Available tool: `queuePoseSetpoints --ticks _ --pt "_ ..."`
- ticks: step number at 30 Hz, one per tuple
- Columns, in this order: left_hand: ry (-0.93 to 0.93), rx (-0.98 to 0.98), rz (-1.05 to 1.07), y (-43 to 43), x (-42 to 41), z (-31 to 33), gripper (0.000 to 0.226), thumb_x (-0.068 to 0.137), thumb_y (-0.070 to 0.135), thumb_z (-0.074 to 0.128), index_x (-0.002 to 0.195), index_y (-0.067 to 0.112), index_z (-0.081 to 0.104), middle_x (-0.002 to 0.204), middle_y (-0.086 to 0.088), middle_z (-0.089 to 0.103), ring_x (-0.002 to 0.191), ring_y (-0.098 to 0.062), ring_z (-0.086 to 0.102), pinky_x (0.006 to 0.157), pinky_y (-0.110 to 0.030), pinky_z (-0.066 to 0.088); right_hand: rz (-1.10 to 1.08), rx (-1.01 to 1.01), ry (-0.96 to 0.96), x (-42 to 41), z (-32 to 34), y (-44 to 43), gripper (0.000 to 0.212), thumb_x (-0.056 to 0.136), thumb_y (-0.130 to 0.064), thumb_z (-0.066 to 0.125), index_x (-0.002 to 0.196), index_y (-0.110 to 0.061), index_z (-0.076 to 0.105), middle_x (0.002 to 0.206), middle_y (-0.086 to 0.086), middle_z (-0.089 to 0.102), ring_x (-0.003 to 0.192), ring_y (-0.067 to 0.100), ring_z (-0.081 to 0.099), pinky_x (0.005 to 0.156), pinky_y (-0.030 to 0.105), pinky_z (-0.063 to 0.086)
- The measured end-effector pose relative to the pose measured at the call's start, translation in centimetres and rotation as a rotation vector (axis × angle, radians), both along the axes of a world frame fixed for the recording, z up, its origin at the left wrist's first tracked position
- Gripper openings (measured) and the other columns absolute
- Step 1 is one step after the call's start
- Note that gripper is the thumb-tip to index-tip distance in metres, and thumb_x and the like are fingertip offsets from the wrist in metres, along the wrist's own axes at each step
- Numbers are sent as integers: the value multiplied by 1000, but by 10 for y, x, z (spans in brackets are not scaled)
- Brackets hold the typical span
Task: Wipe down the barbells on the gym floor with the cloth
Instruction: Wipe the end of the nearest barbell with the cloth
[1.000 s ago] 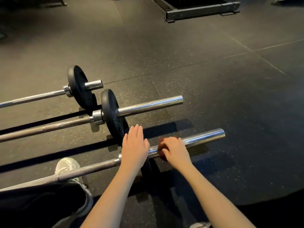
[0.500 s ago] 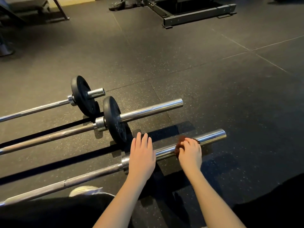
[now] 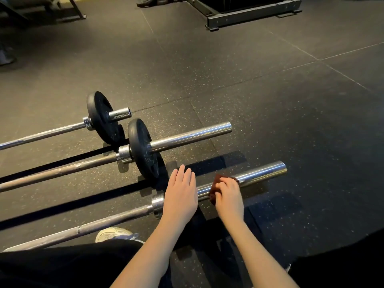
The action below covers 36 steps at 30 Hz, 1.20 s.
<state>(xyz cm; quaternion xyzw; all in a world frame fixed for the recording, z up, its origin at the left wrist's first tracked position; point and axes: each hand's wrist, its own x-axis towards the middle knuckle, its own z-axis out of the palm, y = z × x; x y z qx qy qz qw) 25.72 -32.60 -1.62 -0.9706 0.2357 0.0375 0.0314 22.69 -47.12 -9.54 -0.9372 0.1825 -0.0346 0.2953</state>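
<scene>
Seen from the head camera, a person crouches over three barbells lying side by side on a gym floor [image 3: 291, 121] of black rubber tiles flecked with pale specks, thin seams running between them. The right hand [image 3: 228, 196] has its grip clenched round a crumpled reddish-brown cloth [image 3: 213, 189], pressed against the polished sleeve of the nearest chrome steel barbell [image 3: 261, 173]. The left hand [image 3: 180, 196] lies on the same sleeve just beside its collar, grip released and fingers straight. Behind it, the middle steel barbell [image 3: 191, 136] carries a round black weight plate [image 3: 143, 150]; marks on the plate's face are too blurred to read. The far barbell [image 3: 41, 135] holds a second black plate [image 3: 99, 117]. A black steel rack base [image 3: 249, 14] stands at the far end of the room. A white trainer [image 3: 112, 234] and black trousers [image 3: 62, 267] fill the near edge.
</scene>
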Motion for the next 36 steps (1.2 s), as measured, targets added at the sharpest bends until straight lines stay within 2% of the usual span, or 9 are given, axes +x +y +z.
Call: queuePoseSetpoints --ticks 3,8,12,14,19,25,30,33,36 --pt "4 60 -54 -5 5 1 51 103 28 32 149 8 27 155 -9 28 147 -28 13 119 -42 0 113 -6 35 17 5 -27 26 94 -23 58 120 -19 62 132 -5 51 123 11 47 105 27 38" --pt "65 209 -162 -13 9 -2 55 101 28 38 150 7 23 155 -10 28 145 -27 19 119 -45 0 -249 41 11 12 8 -49 25 95 -20 58 119 -17 63 135 -1 52 127 14 45 105 34 41" --pt "107 251 -196 -28 17 -10 59 100 28 42 151 9 21 156 -9 27 143 -26 24 120 -45 5 -17 -14 17 5 2 -29 30 97 -22 55 126 -18 61 141 -4 48 133 12 40 109 32 37" --pt "137 237 -204 -32 23 -14 60 100 27 42 152 10 18 158 -8 22 144 -24 23 121 -44 6 11 -12 44 18 7 -50 29 96 -24 57 124 -20 61 137 -5 50 127 12 45 106 30 38" --pt "245 154 -213 -38 31 -23 59 101 23 41 153 13 15 161 -5 14 146 -21 20 120 -42 6 -287 43 12 16 10 -62 27 96 -20 57 122 -17 64 139 -2 52 132 15 44 109 37 40" --pt "400 34 -183 -52 27 -36 66 99 23 48 154 14 14 161 -6 12 146 -22 18 120 -37 11 -31 -14 28 18 5 -72 29 96 -24 58 125 -20 61 136 -5 51 129 11 44 109 30 35" --pt "423 13 -191 -53 27 -44 70 98 26 51 154 13 10 161 -7 10 147 -24 15 120 -36 11 -308 26 27 21 6 -77 31 99 -22 51 128 -18 59 145 0 48 139 16 36 116 38 30" --pt "470 -17 -135 -63 30 -49 75 98 28 52 154 13 5 162 -7 3 148 -24 8 120 -37 10 -124 8 48 7 -4 -54 36 101 -26 45 136 -21 53 152 -4 39 146 13 23 118 35 17" --pt "515 -39 -114 -67 32 -54 77 98 31 53 154 12 4 162 -8 1 149 -24 5 121 -38 10 -41 -52 80 24 -2 -90 33 100 -25 47 133 -23 53 148 -3 45 142 14 31 118 38 24"
